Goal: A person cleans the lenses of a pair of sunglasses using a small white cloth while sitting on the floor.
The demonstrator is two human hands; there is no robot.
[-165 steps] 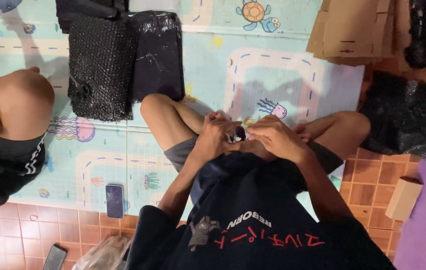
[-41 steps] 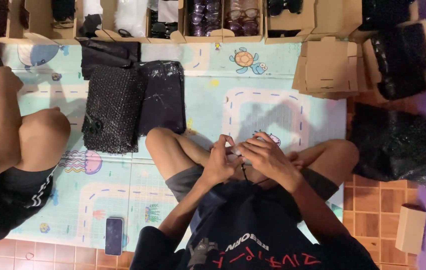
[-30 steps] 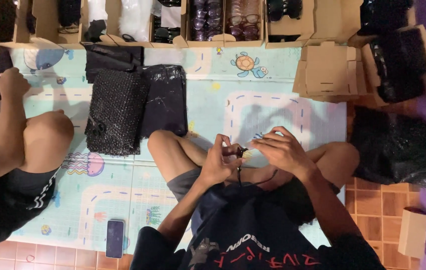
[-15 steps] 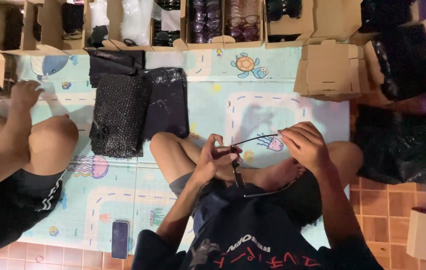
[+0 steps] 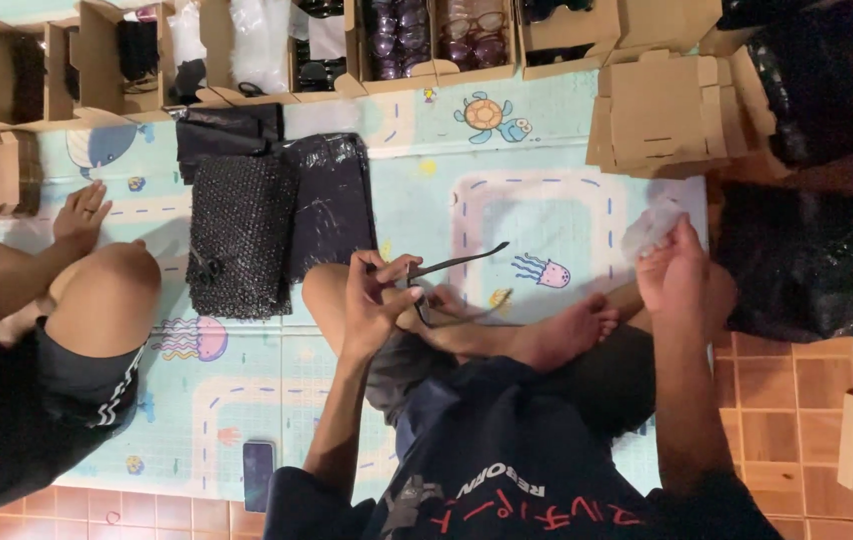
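Observation:
My left hand (image 5: 377,300) grips a pair of dark-framed glasses (image 5: 447,268) by the front, over my crossed legs. Both temple arms are unfolded and point to the right. My right hand (image 5: 677,270) is off to the right, away from the glasses, with its fingers closed on a crumpled clear plastic wrapper (image 5: 650,225) at the edge of the play mat (image 5: 507,150).
Another person sits at the left, knee (image 5: 107,290) raised, one hand (image 5: 82,215) on the mat. Black bubble-wrap sheets (image 5: 247,235) lie ahead. Open cardboard boxes of glasses (image 5: 427,45) line the far edge, flat boxes (image 5: 662,110) and black bags (image 5: 807,260) at right, a phone (image 5: 259,475) near me.
My right hand has let go of the glasses and swung right to the clear wrapper. The temple arms have opened out. My left hand keeps the glasses.

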